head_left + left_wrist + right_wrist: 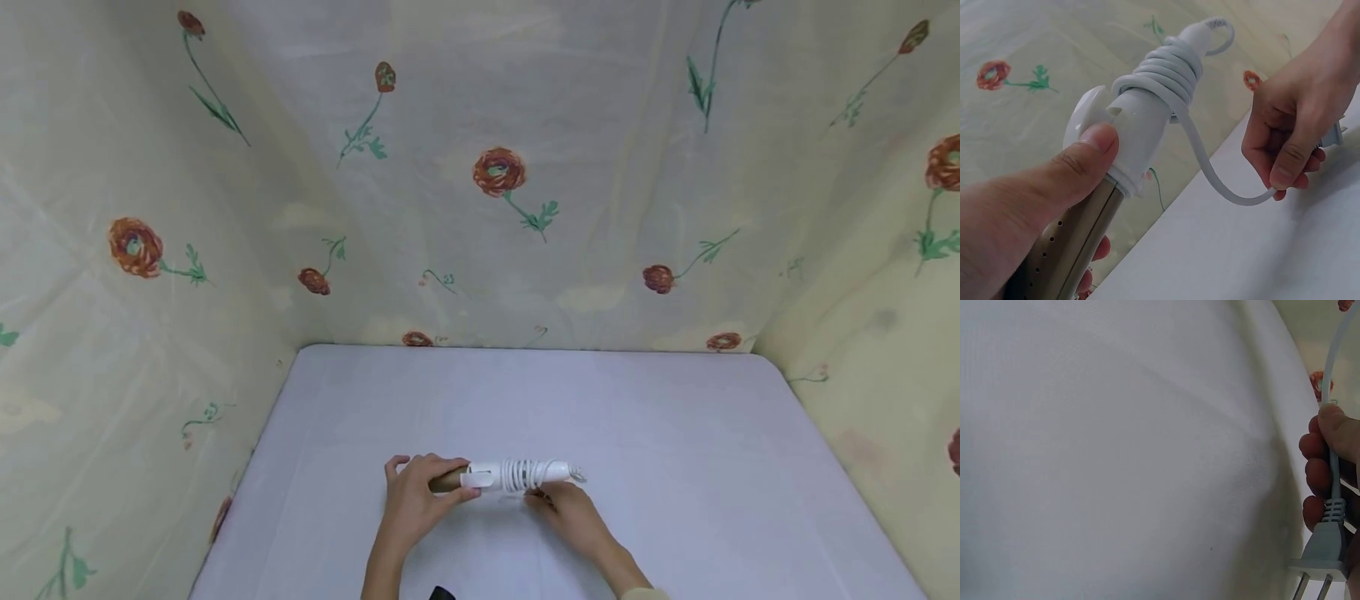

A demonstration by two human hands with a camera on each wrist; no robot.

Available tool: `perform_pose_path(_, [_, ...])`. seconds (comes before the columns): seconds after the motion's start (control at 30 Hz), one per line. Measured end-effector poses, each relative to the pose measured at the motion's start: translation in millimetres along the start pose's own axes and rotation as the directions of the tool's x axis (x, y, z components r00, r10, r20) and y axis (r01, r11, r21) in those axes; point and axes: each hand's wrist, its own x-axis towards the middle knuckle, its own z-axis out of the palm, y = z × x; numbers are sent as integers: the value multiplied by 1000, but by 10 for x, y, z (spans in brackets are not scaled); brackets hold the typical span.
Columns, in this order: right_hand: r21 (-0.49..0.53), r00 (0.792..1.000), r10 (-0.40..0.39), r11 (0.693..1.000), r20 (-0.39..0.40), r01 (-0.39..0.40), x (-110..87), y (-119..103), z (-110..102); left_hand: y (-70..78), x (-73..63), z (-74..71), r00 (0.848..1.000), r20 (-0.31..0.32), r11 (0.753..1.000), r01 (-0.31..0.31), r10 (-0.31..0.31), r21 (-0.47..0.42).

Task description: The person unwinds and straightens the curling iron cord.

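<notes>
My left hand (418,498) grips a curling iron (487,476) by its bronze barrel (1079,231), which has a row of small holes. In the left wrist view the thumb presses near the white lever (1088,112). White cord (1169,72) is wound in several turns around the white handle, and a loose length of it curves across to my right hand (572,515). That hand pinches the cord between thumb and fingers. Below its fingers, in the right wrist view, hangs the two-pin plug (1324,553), prongs pointing down. Part of the barrel is hidden behind the left hand.
A white-covered table (637,425) lies under both hands. Pale curtains (585,133) with red flowers stand around its back and sides. At the bottom edge of the head view a small black object (442,593) shows.
</notes>
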Motion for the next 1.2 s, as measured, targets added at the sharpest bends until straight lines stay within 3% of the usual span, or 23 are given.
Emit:
perform_pose_path(0.17, [71,996,-28,997,87,22,-25,-33,23,-13,10,10,1000,15,1000,15,-16,4])
perform_pose_path(0.47, [189,988,-80,980,131,54,-132,-119,7,-20,2,30,999,9,999,37,-37,14])
perform_pose_path(0.8, [314,979,-156,943,133,107,-207,-270,-11,-47,-32,79,999,-2,999,40,-40,22])
perform_pose_path(1.2, [356,970,-221,918,99,172,-251,-527,-133,-66,16,74,999,-33,999,33,-31,44])
